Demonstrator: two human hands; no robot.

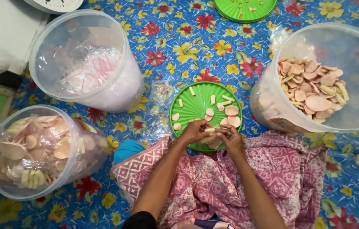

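Left grip: the left hand (pixel 194 131) is curled narrow, fingers pinching a pale cracker stick (pixel 210 129).
Right grip: the right hand (pixel 231 136) closes on the same stick from the other end; both hands meet.
Stick: it lies between the 2 grips, over the near edge of the green lid (pixel 196 106).
Lid: round pink crackers (pixel 231 111) and short sticks lie on it, just beyond the hands.
Right of hands: a clear tub (pixel 357 114) on its side, holding loose crackers.
Left: 2 more clear tubs (pixel 122 91), holding plastic bags and bagged crackers.
Floor: blue flowered mat (pixel 179 46).
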